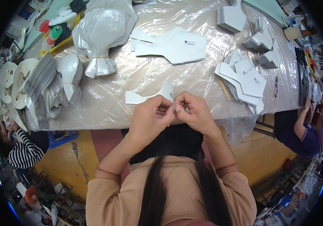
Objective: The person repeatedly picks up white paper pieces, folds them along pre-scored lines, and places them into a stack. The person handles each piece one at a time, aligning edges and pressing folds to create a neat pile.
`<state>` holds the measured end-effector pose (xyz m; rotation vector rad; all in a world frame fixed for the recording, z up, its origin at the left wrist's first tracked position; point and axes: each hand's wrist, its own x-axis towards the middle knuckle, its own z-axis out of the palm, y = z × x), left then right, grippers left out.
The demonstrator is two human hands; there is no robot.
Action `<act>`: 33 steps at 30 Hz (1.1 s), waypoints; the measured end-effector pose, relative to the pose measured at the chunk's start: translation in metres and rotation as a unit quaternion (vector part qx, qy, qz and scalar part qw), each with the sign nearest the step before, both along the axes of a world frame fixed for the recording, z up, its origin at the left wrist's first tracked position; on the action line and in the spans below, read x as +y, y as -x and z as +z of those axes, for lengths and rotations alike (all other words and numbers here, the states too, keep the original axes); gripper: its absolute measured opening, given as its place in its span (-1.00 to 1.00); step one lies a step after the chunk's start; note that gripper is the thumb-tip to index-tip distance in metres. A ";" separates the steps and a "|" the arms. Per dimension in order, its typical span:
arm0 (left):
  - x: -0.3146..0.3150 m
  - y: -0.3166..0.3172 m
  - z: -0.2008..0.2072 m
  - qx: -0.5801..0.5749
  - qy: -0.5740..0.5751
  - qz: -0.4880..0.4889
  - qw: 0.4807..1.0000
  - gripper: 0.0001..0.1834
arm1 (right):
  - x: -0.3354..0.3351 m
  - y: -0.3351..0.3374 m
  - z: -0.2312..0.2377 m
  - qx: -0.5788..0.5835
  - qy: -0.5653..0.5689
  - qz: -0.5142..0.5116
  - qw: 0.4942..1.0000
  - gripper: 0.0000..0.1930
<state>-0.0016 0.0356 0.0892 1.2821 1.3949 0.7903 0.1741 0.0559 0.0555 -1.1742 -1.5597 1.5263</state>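
Near the front edge of the table, a flat white cut-out piece [140, 97] is bent upward at its right end. My left hand [150, 117] is closed around that bent end, thumb and fingers pinched. Right beside it, my right hand [193, 113] pinches the same edge with thumb and forefinger. Whether something small sits between the fingertips is hidden. Farther back lie similar white pieces [176, 45], overlapping, the top one bearing a small printed label. To the right is a fanned pile of labelled white pieces [248, 81].
Clear plastic sheeting [105, 101] covers the table. At left stand banded stacks of white pieces [101, 34] and curved pieces [69, 73], with a green-capped bottle [56, 33] behind. More stacks [232, 18] are at the far right, near a pen-like tool [276, 86]. Other people sit at both sides.
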 end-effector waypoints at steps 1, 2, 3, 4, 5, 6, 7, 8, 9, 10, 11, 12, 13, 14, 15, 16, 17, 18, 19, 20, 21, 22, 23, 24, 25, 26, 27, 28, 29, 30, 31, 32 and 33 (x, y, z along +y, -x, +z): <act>0.000 -0.001 -0.002 0.007 -0.007 0.001 1.000 -0.88 | -0.001 -0.001 -0.003 0.008 0.015 -0.003 1.000 -0.90; 0.002 -0.003 -0.004 0.014 -0.013 0.001 1.000 -0.88 | -0.002 -0.002 -0.006 0.016 0.027 -0.007 0.999 -0.90; 0.002 -0.003 -0.006 0.022 -0.020 0.001 1.000 -0.89 | -0.003 -0.003 -0.010 0.023 0.039 -0.011 0.999 -0.90; 0.003 -0.003 -0.008 0.017 0.003 -0.002 1.000 -0.89 | -0.004 -0.005 -0.014 0.058 0.082 -0.015 0.995 -0.90; 0.004 -0.002 -0.010 0.012 0.026 -0.004 1.000 -0.89 | -0.004 -0.007 -0.019 0.093 0.125 -0.018 0.988 -0.91; 0.005 -0.001 -0.011 0.000 0.037 -0.004 0.999 -0.89 | -0.005 -0.009 -0.023 0.124 0.167 -0.022 0.978 -0.91; 0.005 0.000 -0.013 -0.009 0.062 -0.001 0.998 -0.89 | -0.006 -0.010 -0.028 0.159 0.177 -0.025 0.971 -0.90; 0.005 0.000 -0.016 -0.024 0.075 0.005 0.997 -0.89 | -0.007 -0.012 -0.033 0.190 0.186 -0.030 0.963 -0.90; 0.005 -0.001 -0.019 -0.045 0.085 0.012 0.995 -0.88 | -0.008 -0.014 -0.038 0.224 0.193 -0.032 0.955 -0.89; 0.005 -0.002 -0.022 -0.048 0.092 0.013 0.995 -0.87 | -0.009 -0.015 -0.042 0.243 0.199 -0.045 0.948 -0.89; 0.005 -0.004 -0.025 -0.057 0.095 0.017 0.994 -0.87 | -0.011 -0.016 -0.046 0.264 0.203 -0.055 0.941 -0.89; 0.005 -0.005 -0.028 -0.065 0.098 0.021 0.993 -0.86 | -0.011 -0.016 -0.049 0.288 0.204 -0.063 0.933 -0.89; 0.006 -0.007 -0.031 -0.074 0.105 0.019 0.992 -0.86 | -0.012 -0.016 -0.051 0.277 0.203 -0.076 0.936 -0.86; 0.006 -0.009 -0.033 -0.083 0.111 0.016 0.990 -0.86 | -0.013 -0.016 -0.052 0.267 0.199 -0.088 0.939 -0.83; 0.006 -0.011 -0.035 -0.085 0.123 0.012 0.989 -0.86 | -0.013 -0.017 -0.052 0.261 0.195 -0.102 0.940 -0.80; 0.007 -0.013 -0.037 -0.094 0.116 -0.004 0.989 -0.86 | -0.013 -0.017 -0.051 0.226 0.142 -0.103 0.958 -0.76; 0.007 -0.015 -0.038 -0.096 0.117 -0.020 0.988 -0.86 | -0.012 -0.018 -0.049 0.194 0.091 -0.105 0.971 -0.72; 0.006 -0.016 -0.039 -0.105 0.113 -0.033 0.987 -0.86 | -0.012 -0.019 -0.046 0.154 0.038 -0.108 0.981 -0.68; 0.006 -0.017 -0.039 -0.096 0.106 -0.042 0.989 -0.85 | -0.012 -0.022 -0.042 0.098 0.038 -0.091 0.990 -0.65; 0.005 -0.019 -0.041 -0.094 0.093 -0.049 0.990 -0.85 | -0.011 -0.027 -0.037 0.035 0.034 -0.076 0.996 -0.61; 0.005 -0.020 -0.042 -0.092 0.080 -0.056 0.991 -0.84 | -0.010 -0.031 -0.033 -0.014 0.023 -0.055 0.998 -0.58; 0.006 -0.019 -0.044 -0.115 0.097 -0.063 0.987 -0.84 | -0.006 -0.032 -0.031 -0.034 0.044 -0.043 0.998 -0.59; 0.006 -0.018 -0.046 -0.136 0.113 -0.068 0.982 -0.84 | -0.002 -0.034 -0.030 -0.040 0.058 -0.023 0.997 -0.60; 0.006 -0.015 -0.048 -0.157 0.130 -0.072 0.976 -0.83 | 0.002 -0.034 -0.028 -0.058 0.076 -0.005 0.995 -0.60; 0.005 -0.013 -0.050 -0.172 0.137 -0.074 0.973 -0.82 | 0.004 -0.034 -0.027 -0.034 0.059 0.005 0.998 -0.61; 0.005 -0.011 -0.051 -0.186 0.145 -0.075 0.969 -0.82 | 0.005 -0.033 -0.025 -0.023 0.046 0.014 0.999 -0.62; 0.005 -0.008 -0.052 -0.200 0.153 -0.076 0.965 -0.81 | 0.006 -0.033 -0.024 -0.016 0.036 0.022 0.999 -0.62; 0.006 -0.005 -0.052 -0.195 0.141 -0.088 0.967 -0.80 | 0.007 -0.033 -0.022 -0.002 0.021 0.034 0.999 -0.61; 0.008 -0.002 -0.052 -0.191 0.129 -0.101 0.968 -0.79 | 0.008 -0.033 -0.020 0.007 0.008 0.046 0.999 -0.60; 0.010 0.001 -0.050 -0.164 0.139 -0.116 0.970 -0.79 | 0.009 -0.033 -0.018 0.016 -0.005 0.056 0.998 -0.59; 0.013 0.005 -0.047 -0.164 0.125 -0.132 0.970 -0.77 | 0.009 -0.032 -0.016 0.038 -0.002 0.069 0.997 -0.60; 0.016 0.010 -0.043 -0.141 0.133 -0.148 0.970 -0.75 | 0.010 -0.031 -0.015 0.059 0.001 0.083 0.995 -0.60; 0.020 0.015 -0.039 -0.118 0.140 -0.164 0.969 -0.74 | 0.011 -0.030 -0.014 0.081 0.003 0.097 0.992 -0.61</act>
